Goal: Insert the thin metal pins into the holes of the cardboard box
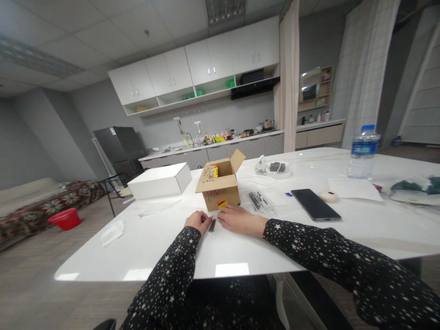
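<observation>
My left hand [198, 222] rests on the white table with its fingers curled and the thumb and fingertips together. Facing it, my right hand [238, 220] lies low over the table, fingers bent inward. What the fingertips of either hand hold, if anything, is too small to make out. Between the hands lies a small bundle of dark brown strips [212, 225], close to the left fingertips. Right behind them stands an open cardboard box [220, 183] with its flaps up. A yellow and red label [222, 204] shows low on its front, partly covered by my right hand.
Left of the cardboard box stands a white box [160, 180]. To the right are a clear bag with small dark pieces [259, 201], a black phone [314, 204], a white round device with a cable [277, 168] and a water bottle [363, 153]. Crumpled white tissue [112, 233] lies at left.
</observation>
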The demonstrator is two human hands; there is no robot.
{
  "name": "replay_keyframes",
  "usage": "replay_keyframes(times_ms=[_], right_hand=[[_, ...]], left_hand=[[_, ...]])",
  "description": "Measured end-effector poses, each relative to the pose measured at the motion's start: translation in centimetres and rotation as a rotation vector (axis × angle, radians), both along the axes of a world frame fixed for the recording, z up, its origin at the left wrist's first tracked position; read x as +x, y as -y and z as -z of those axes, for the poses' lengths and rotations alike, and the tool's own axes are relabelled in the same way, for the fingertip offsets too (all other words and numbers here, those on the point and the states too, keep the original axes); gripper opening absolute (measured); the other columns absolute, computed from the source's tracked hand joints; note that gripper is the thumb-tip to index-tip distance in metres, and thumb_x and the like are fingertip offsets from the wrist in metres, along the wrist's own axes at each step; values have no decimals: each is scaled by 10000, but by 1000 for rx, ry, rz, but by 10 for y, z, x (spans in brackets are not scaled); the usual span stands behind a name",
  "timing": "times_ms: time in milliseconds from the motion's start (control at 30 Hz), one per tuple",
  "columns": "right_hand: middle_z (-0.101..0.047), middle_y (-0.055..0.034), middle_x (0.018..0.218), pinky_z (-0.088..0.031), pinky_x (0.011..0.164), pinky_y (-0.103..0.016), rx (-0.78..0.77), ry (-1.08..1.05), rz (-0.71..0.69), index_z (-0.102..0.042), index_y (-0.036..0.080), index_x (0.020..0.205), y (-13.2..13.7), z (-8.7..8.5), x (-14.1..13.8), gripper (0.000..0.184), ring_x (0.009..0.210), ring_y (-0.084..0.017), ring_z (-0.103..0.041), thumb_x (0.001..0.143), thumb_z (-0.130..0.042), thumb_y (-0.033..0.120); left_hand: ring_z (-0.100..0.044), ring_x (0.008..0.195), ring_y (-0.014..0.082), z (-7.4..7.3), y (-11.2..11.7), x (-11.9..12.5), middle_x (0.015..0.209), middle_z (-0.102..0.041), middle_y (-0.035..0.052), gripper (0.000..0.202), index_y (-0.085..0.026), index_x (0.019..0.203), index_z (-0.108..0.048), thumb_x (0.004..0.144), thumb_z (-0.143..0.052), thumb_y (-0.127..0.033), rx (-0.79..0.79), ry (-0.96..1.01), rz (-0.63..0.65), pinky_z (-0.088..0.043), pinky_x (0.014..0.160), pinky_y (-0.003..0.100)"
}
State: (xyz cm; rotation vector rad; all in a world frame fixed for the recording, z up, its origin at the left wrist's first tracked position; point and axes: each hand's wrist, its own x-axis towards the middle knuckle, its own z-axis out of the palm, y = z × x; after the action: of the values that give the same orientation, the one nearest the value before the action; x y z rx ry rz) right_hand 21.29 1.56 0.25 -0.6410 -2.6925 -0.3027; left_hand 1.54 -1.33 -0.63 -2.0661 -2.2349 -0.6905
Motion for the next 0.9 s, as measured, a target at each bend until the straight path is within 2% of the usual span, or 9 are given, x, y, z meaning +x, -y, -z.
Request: replay_keyframes(times_ms=[400, 700, 900], right_hand=[[-629, -131, 960, -428, 846, -353, -32, 5, 13, -638, 110, 953, 4, -5, -3, 297, 921, -219, -572, 964, -378, 252], [-621, -133, 967, -418, 860, -365, -63, 6, 15, -630, 115, 973, 3, -4, -3, 271, 939, -224, -563, 956, -388, 235], [-621, -125, 950, -423, 843, -351, -24, 27, 16, -632, 114, 954, 2, -2, -6, 265, 925, -217, -562, 952, -389, 220]], left_hand=[[-604, 757, 168, -5, 3, -2, 793, -662, 53, 270, -178, 725, -673, 807, -561, -410, -9, -68, 55, -418, 695, 270], [-616, 794, 179, -13, 9, 5, 814, -667, 56, 297, -182, 720, -677, 798, -575, -450, -40, -90, 38, -419, 690, 278], [-616, 780, 179, -12, 9, 2, 822, -665, 53, 270, -187, 734, -686, 808, -570, -420, -23, -118, 55, -413, 698, 282]])
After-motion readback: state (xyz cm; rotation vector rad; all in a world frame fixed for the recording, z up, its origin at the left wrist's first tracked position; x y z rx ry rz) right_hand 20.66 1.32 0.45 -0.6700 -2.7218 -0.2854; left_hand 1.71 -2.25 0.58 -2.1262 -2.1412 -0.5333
